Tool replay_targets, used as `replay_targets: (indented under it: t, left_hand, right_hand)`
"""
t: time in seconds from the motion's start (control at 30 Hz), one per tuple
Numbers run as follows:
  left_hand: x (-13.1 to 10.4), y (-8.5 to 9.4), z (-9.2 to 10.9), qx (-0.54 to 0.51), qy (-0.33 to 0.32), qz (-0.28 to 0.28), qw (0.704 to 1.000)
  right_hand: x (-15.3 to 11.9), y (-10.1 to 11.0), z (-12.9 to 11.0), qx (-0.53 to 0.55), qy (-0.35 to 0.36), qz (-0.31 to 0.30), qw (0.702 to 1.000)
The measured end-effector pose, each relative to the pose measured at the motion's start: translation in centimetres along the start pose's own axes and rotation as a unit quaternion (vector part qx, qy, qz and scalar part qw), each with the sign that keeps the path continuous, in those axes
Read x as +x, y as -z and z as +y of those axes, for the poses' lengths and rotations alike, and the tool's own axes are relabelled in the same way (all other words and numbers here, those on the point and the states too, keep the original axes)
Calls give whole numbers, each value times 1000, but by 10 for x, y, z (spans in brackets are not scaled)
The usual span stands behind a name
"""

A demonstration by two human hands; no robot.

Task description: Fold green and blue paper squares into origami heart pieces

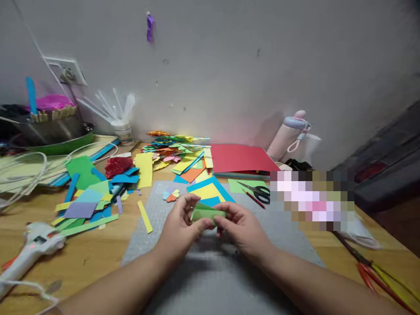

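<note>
L hand (180, 222) & R hand (242, 222), grips pinched on folded lt-green paper (204, 213) over cutting mat (282, 245); prob. folding step, next move likely calls for aligned edges, firm crease.

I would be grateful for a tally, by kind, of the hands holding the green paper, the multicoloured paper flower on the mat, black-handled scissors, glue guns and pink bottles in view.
Hands on the green paper: 2 (left hand, right hand)
Multicoloured paper flower: 1
Black-handled scissors: 1
Glue gun: 1
Pink bottle: 1
Total: 6
</note>
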State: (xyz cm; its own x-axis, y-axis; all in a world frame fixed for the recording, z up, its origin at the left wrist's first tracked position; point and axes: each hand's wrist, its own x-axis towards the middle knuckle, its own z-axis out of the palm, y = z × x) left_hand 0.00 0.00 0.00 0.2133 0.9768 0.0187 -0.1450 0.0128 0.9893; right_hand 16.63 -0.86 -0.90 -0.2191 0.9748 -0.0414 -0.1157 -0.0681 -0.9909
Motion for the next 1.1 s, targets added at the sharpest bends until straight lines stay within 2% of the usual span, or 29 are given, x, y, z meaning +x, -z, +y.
replay_targets:
  t: [0.13, 0.27, 0.57, 0.8, 1.1]
  left_hand:
    - [0, 0, -1, 31, 8, 6, 999]
    - [3, -1, -2, 9, 16, 22, 1000]
    - [2, -5, -1, -63, 59, 15, 996]
    - [3, -3, -8, -61, 72, 14, 995]
    - [3, -4, -7, -63, 73, 14, 995]
  right_hand:
    - [-1, 1, -3, 27, 6, 2, 1000]
    - [-1, -3, -2, 66, -21, 0, 998]
    - [1, -3, -2, 37, -23, 13, 999]
    - [2, -3, -5, 50, -47, 18, 997]
    - [2, -3, -6, 43, -55, 20, 997]
